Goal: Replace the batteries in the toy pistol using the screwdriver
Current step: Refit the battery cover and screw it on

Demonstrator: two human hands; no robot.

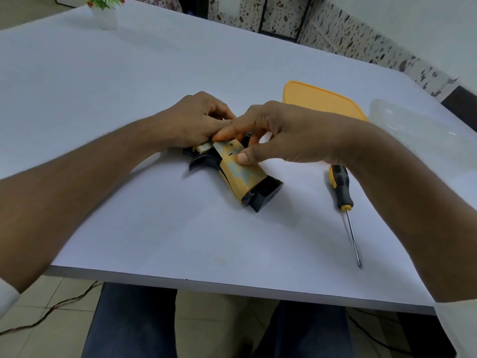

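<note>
Your left hand [195, 120] grips the toy pistol [233, 167] lying mid-table, steadying it while your right hand [278, 135] pinches its grip. The screwdriver [344, 200] lies free at four o'clock, within reach.

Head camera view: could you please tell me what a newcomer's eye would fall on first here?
Both hands meet at the middle of the white table, the left hand and right hand gripping a yellow and black toy pistol. A screwdriver lies untouched to its right. Behind the right hand sits an orange lid.
</note>
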